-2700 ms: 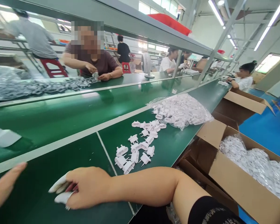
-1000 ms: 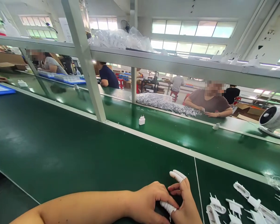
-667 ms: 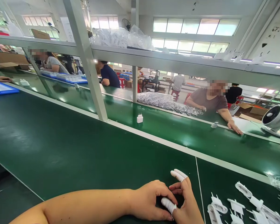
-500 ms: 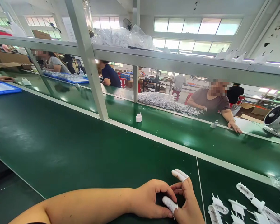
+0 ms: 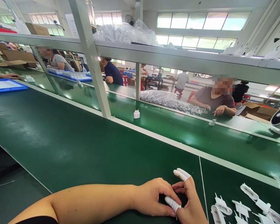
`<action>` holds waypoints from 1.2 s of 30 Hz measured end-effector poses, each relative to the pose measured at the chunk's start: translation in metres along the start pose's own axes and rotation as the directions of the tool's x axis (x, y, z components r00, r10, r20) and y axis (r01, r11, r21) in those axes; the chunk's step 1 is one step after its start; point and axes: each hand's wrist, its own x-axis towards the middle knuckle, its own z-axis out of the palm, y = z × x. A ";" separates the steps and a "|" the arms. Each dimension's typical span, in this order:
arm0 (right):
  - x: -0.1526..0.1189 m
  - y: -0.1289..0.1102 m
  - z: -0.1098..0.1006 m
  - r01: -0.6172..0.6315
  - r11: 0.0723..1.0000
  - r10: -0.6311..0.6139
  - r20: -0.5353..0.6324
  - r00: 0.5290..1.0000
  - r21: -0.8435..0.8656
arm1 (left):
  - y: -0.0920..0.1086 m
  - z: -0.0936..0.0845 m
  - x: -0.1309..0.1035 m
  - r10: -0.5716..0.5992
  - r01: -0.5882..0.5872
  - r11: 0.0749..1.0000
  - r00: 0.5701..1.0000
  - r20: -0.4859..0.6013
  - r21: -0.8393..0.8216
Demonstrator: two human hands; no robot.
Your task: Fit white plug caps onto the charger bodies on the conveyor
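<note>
At the bottom of the head view, my left hand (image 5: 151, 196) pinches the lower edge of a white finger cot (image 5: 172, 203) on my right thumb. The thumb and fingertips of that hand close around the cot. My right hand (image 5: 191, 203) has its index and middle fingers stretched out, both tipped with white cots (image 5: 182, 175); its other fingers are bent and partly hidden behind my left hand. Nothing is visible in its grasp. Right of it, several white plug parts with pins (image 5: 241, 207) lie on the green work surface (image 5: 95, 155).
Beyond a pale rail runs a green conveyor belt (image 5: 158, 121) carrying a white charger (image 5: 136, 114) and another charger (image 5: 212, 122). A metal post (image 5: 96, 68) holds a shelf with bagged parts. Opposite sits a co-worker (image 5: 216, 98) beside a heap of white parts (image 5: 168, 99).
The chargers on the belt have shifted left relative to the post. The co-worker opposite has drawn a hand back from the belt edge. My hands keep the same hold; the view has tilted slightly.
</note>
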 end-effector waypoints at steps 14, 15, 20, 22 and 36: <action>0.001 -0.029 -0.005 -0.121 0.991 0.122 -0.025 0.992 0.061 | 0.018 -0.004 0.004 -0.376 0.361 0.895 0.927 -0.007 -0.264; 0.001 -0.034 -0.005 -0.140 0.986 0.143 -0.030 0.989 0.087 | 0.020 -0.006 0.005 -0.404 0.384 0.883 0.915 -0.021 -0.271; 0.008 -0.067 -0.015 -0.349 0.886 0.349 0.057 0.936 0.307 | 0.039 -0.012 0.008 -0.526 0.476 0.812 0.847 -0.074 -0.338; 0.015 -0.077 -0.020 -0.401 0.779 0.417 0.079 0.905 0.482 | 0.044 -0.014 0.009 -0.566 0.499 0.784 0.818 -0.096 -0.370; 0.024 -0.082 -0.034 -0.617 0.412 0.440 0.447 0.779 0.670 | 0.041 -0.017 0.019 -0.732 0.515 0.654 0.616 -0.291 -0.554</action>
